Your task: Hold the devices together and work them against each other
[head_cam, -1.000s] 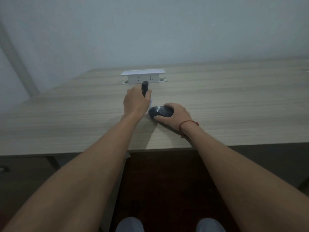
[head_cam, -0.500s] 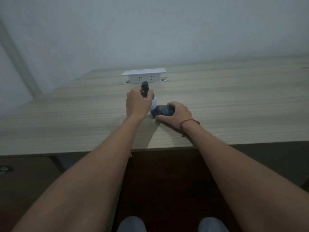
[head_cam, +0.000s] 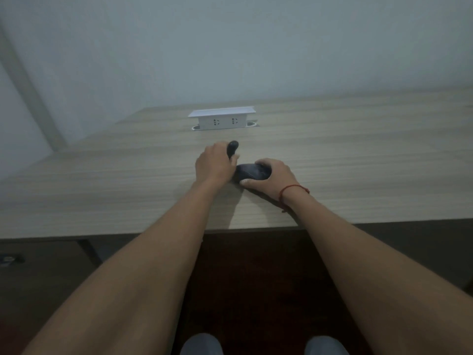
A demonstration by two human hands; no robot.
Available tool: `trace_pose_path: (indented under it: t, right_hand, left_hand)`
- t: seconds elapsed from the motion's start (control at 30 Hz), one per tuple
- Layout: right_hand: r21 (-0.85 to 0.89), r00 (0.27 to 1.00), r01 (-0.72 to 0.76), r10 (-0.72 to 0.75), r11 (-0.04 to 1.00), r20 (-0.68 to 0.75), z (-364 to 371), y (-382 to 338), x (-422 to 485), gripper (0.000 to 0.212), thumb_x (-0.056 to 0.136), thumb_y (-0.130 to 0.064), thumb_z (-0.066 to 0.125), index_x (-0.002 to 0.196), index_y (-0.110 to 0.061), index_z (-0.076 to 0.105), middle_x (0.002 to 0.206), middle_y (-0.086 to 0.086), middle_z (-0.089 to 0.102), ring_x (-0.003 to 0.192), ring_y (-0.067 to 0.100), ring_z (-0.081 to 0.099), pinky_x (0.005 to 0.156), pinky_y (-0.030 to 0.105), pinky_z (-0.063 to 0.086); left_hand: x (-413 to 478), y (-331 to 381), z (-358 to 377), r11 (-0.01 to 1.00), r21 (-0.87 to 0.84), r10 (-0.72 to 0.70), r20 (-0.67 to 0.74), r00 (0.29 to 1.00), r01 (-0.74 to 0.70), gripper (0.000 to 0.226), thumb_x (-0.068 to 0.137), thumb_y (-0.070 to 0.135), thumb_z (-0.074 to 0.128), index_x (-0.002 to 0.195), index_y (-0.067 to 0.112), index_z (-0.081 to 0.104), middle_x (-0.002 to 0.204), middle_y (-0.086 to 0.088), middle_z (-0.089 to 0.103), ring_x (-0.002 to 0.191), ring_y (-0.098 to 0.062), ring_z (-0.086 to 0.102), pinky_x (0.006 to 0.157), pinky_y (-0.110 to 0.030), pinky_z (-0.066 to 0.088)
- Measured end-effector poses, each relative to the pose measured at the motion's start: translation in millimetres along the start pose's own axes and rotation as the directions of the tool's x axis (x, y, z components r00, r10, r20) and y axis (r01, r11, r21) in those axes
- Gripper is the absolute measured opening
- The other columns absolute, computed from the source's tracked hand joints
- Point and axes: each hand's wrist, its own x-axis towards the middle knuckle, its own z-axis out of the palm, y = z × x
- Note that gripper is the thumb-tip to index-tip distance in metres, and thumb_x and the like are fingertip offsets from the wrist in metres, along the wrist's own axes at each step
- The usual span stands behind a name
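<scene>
Dark rounded plastic mouse-like object (head_cam: 253, 172) — lies flat on the pale wood-grain tabletop (head_cam: 102, 190), well in front of the white pop-up socket box (head_cam: 222, 119) and nearer the tabletop's front edge. Shell glossy, blue-black, low and domed; detail blurred. Right hand (head_cam: 268, 176), red string bracelet (head_cam: 294, 188) at the wrist, curls round it from the far side of the socket box's right end. Left hand (head_cam: 214, 163) touches its left end, fist wrapped round a black stick-shaped tool handle (head_cam: 232, 148) standing upright. Risks, as judged: smooth shell could skate under sideways force if the right grip loosens; the tool tip, hidden behind the fist, could slip off and gouge shell or tabletop.
</scene>
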Motion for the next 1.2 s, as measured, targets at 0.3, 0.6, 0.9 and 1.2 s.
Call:
trace_pose_path:
  t: [0.3,0.6,0.9,1.2]
  right_hand:
    - [-0.001,1.0,0.012,-0.012,1.0,-0.013,2.3,1.6,3.7,0.067,0.063,-0.056,0.08,0.121,-0.029,0.059,0.117,-0.004,0.064,0.106,0.019,0.059,0.096,0.044,0.051]
    - [0.014,1.0,0.002,-0.001,1.0,-0.021,1.0,0.2,0.2,0.072,0.062,-0.055,0.081,0.124,-0.026,0.058,0.12,-0.002,0.062,0.11,0.021,0.058,0.097,0.043,0.051]
    - [-0.001,1.0,-0.012,0.012,1.0,-0.009,1.7,-1.8,1.2,0.069,0.063,-0.055,0.079,0.122,-0.025,0.058,0.119,0.001,0.064,0.109,0.023,0.059,0.098,0.046,0.05]
    - [0.007,0.999,-0.026,0.026,1.0,-0.021,-1.0,-1.6,-1.6,0.076,0.063,-0.055,0.08,0.127,-0.022,0.056,0.124,0.001,0.061,0.113,0.023,0.057,0.099,0.044,0.05]
  left_hand:
    - [7.0,1.5,0.3,0.966,-0.247,-0.069,0.019,0.997,0.072,0.032,0.086,0.039,0.065,0.1,0.01,0.07,0.097,-0.008,0.073,0.091,-0.026,0.069,0.083,-0.04,0.056]
    - [2.9,2.2,-1.4,0.993,-0.114,-0.023,0.001,1.0,0.023,0.031,0.087,0.039,0.064,0.099,0.01,0.068,0.098,-0.01,0.072,0.091,-0.03,0.068,0.082,-0.041,0.056]
    - [0.3,1.1,-9.3,0.913,-0.406,-0.012,-0.111,0.994,-0.034,0.027,0.088,0.033,0.066,0.092,0.007,0.071,0.086,-0.005,0.071,0.081,-0.021,0.069,0.076,-0.035,0.057]
    - [2.8,-15.0,-2.4,0.994,-0.103,-0.029,-0.066,0.997,0.022,0.029,0.089,0.035,0.064,0.099,0.009,0.07,0.097,-0.011,0.071,0.09,-0.028,0.067,0.074,-0.033,0.049]
